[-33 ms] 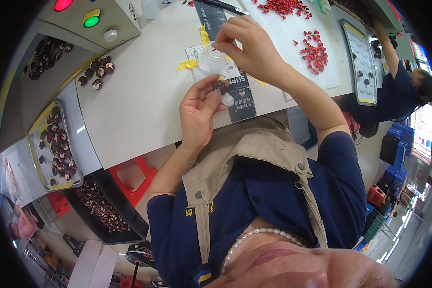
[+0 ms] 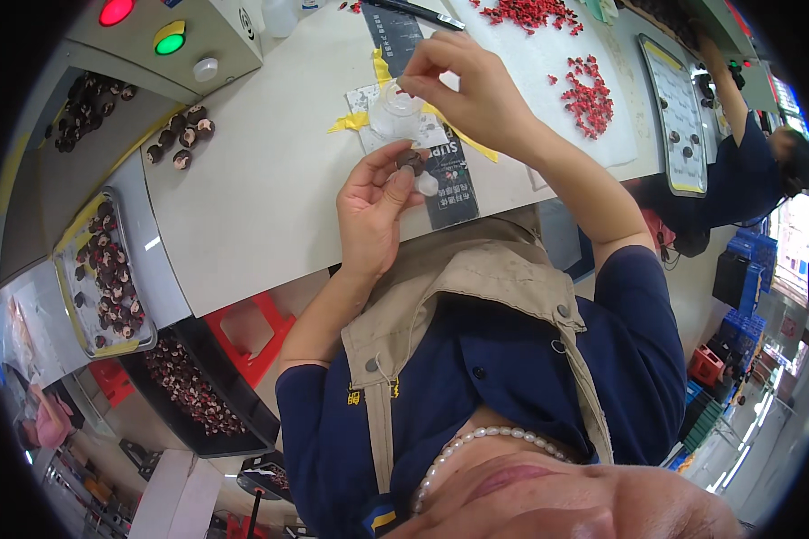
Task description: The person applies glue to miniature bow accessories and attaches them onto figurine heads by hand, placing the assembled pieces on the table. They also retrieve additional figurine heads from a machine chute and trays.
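Observation:
My left hand (image 2: 368, 216) is closed, thumb and fingers around a small dark brown round piece (image 2: 410, 162). A white, soft-looking bit (image 2: 427, 185) shows beside it at the fingers. Just beyond, a clear round cup (image 2: 394, 115) stands on a small board taped with yellow strips (image 2: 354, 120). Over the cup's rim, my right hand (image 2: 467, 85) pinches thumb and forefinger together. Whatever sits between those fingertips is too small to make out.
Small red pieces (image 2: 590, 99) lie on a white sheet at right. Brown round pieces (image 2: 187, 136) sit at left, near a machine with red and green buttons (image 2: 170, 41). A tray (image 2: 144, 337) holds more. A co-worker's arm (image 2: 724, 81) reaches in at far right, by another tray (image 2: 688, 184).

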Demonstrator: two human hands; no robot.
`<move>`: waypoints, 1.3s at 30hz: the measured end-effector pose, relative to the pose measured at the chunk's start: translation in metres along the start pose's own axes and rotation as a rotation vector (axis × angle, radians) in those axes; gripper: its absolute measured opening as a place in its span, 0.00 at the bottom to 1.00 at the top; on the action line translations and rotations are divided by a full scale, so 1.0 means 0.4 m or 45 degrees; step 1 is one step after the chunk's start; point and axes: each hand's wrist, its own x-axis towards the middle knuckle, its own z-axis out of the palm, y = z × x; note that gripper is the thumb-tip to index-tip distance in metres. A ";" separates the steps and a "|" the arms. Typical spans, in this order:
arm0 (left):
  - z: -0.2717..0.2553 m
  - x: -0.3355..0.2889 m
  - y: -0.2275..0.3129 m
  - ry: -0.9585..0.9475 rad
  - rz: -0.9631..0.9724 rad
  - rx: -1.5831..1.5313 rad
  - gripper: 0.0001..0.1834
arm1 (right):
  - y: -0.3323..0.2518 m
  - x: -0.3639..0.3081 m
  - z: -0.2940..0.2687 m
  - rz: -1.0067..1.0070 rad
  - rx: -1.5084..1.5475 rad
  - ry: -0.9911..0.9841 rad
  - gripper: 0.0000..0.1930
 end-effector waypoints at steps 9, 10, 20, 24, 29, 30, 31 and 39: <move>0.014 0.018 -0.026 0.080 0.012 -0.028 0.18 | -0.025 -0.114 -0.027 0.318 0.439 -0.189 0.07; 0.017 0.018 -0.025 0.095 0.021 -0.011 0.18 | -0.024 -0.118 -0.025 0.324 0.454 -0.193 0.06; 0.028 0.019 -0.031 0.108 0.048 0.016 0.17 | -0.018 -0.136 0.001 0.258 0.367 -0.126 0.06; 0.024 0.015 -0.037 0.111 0.109 0.027 0.17 | -0.027 -0.129 -0.019 0.478 0.495 -0.226 0.07; 0.018 0.010 -0.048 0.115 0.153 0.026 0.18 | -0.028 -0.141 0.009 0.127 0.176 0.023 0.07; 0.014 0.010 -0.051 0.097 0.174 0.026 0.18 | -0.030 -0.142 0.012 0.136 0.170 0.016 0.07; 0.010 0.009 -0.054 0.080 0.195 0.025 0.17 | -0.035 -0.144 0.014 0.090 0.124 0.038 0.06; 0.021 -0.004 -0.051 0.071 0.251 0.187 0.15 | -0.050 -0.176 0.050 0.037 0.062 0.071 0.06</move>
